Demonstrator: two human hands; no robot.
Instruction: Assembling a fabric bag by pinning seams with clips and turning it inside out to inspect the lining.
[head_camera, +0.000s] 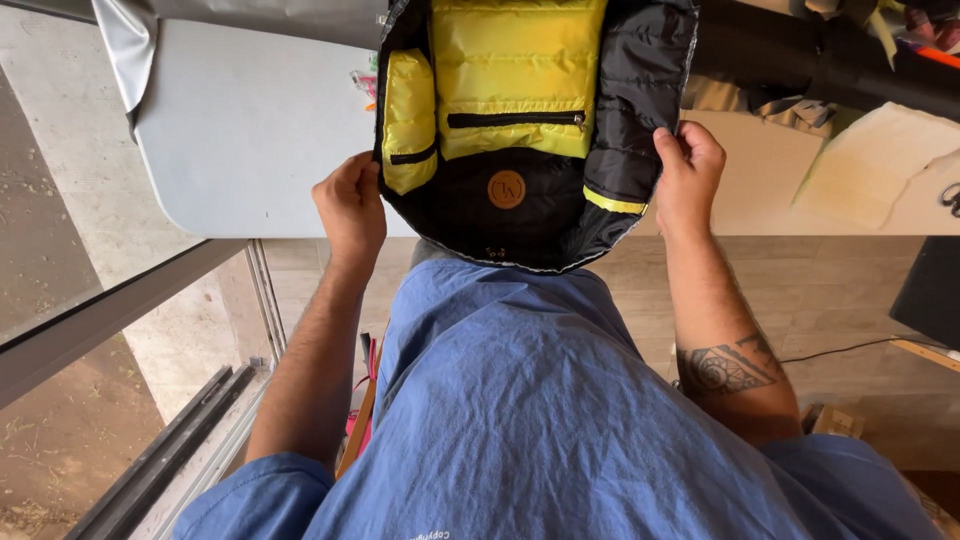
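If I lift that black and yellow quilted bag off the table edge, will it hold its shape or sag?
Probably sag: the quilted bag is puffy padded fabric, its rim already bending between the left hand and right hand. Likely light for its size. The shiny shell may slip somewhat.

A single head-worn camera looks steeply down the person's own blue-shirted chest and forearms toward the edge of the worktop (250, 150). It sits close, so both hands (350, 205) fill mid-frame, with the floor (60, 440) below at the left.
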